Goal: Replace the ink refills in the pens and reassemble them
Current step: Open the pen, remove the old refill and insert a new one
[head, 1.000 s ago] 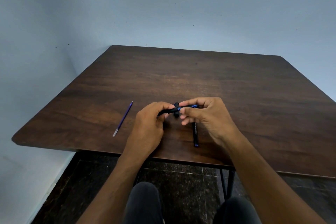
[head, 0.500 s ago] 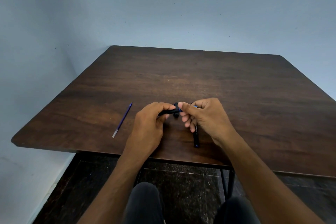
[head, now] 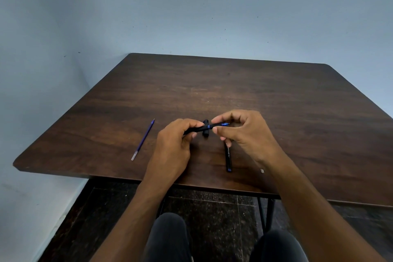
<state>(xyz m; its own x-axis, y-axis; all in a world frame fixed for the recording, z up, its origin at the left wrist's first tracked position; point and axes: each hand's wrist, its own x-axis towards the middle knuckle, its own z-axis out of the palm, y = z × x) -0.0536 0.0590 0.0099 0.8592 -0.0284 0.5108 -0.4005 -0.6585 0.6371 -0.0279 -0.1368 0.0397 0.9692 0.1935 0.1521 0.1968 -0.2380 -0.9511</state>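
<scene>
Frame centre, above table (head: 276, 95): black pen (head: 200, 129) held level, left hand (head: 174, 144) clamped on barrel, right hand (head: 244, 132) pinching blue tip end. Loose refill (head: 143, 139) lying left; second pen (head: 228, 158) flat below right hand.

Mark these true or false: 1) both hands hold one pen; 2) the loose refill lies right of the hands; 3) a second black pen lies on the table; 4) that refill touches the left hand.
1) True: the left hand and right hand grip the held pen.
2) False: the loose refill lies to their left.
3) True: the second black pen rests on the table, partly under the right hand.
4) False: it lies apart from it.
</scene>
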